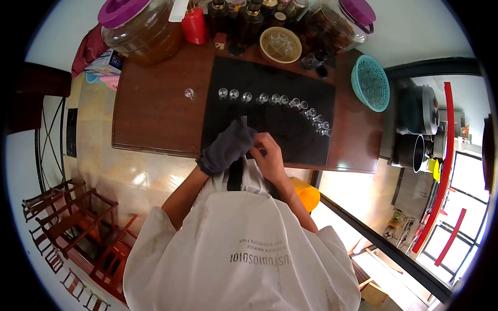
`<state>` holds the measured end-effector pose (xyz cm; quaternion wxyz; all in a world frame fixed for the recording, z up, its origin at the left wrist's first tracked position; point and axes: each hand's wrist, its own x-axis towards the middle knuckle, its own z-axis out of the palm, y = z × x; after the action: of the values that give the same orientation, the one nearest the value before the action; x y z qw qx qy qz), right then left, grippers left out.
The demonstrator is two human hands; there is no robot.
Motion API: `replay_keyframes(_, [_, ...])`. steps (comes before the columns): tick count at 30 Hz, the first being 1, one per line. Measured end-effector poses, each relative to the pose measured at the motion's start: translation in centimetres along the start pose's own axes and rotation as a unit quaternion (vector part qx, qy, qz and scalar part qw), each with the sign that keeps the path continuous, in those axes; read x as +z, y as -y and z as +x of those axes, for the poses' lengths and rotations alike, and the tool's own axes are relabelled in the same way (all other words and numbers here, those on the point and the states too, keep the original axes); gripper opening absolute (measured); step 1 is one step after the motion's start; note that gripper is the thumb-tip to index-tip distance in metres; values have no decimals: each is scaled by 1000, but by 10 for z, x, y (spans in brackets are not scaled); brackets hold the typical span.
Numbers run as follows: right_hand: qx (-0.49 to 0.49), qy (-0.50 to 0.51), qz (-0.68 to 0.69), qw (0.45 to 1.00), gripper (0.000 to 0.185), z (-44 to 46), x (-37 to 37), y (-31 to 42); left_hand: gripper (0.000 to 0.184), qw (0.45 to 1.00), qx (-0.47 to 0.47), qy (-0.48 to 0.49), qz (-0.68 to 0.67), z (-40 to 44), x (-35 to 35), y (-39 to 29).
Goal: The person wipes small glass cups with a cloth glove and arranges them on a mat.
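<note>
The left hand [223, 154] is wearing a grey glove [231, 143] above the near edge of the table [150, 122]; the right hand [267, 159] is bending its fingers against the glove's right side. Whether either hand is grasping anything cannot be told from this angle. Small glasses [263, 97] are standing on the black mat [262, 75], curving toward its right edge; a single glass [190, 94] is standing left of the mat.
</note>
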<state>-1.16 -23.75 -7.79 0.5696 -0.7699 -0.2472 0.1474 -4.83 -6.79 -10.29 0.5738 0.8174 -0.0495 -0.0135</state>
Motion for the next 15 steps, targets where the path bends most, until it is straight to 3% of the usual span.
replay_keyframes(2, [3, 9, 4, 1000, 26, -1, 0, -3, 34, 987, 121, -4, 108, -1, 1, 14])
replay_keyframes(4, [34, -1, 16, 999, 27, -4, 4, -4, 32, 982, 159, 11, 100, -2, -1, 17])
replay_keyframes(8, [100, -37, 35, 994, 31, -6, 6, -2, 32, 985, 117, 4, 123, -3, -3, 5])
replay_keyframes(11, [91, -37, 15, 995, 31, -5, 4, -2, 38, 972, 124, -15, 199, -3, -5, 0])
replay_keyframes(14, [71, -38, 22, 997, 31, -4, 3, -3, 48, 952, 197, -49, 229, -4, -8, 2])
replay_keyframes(15, [71, -38, 22, 997, 31, -4, 4, -3, 52, 971, 144, -34, 188, -5, -7, 2])
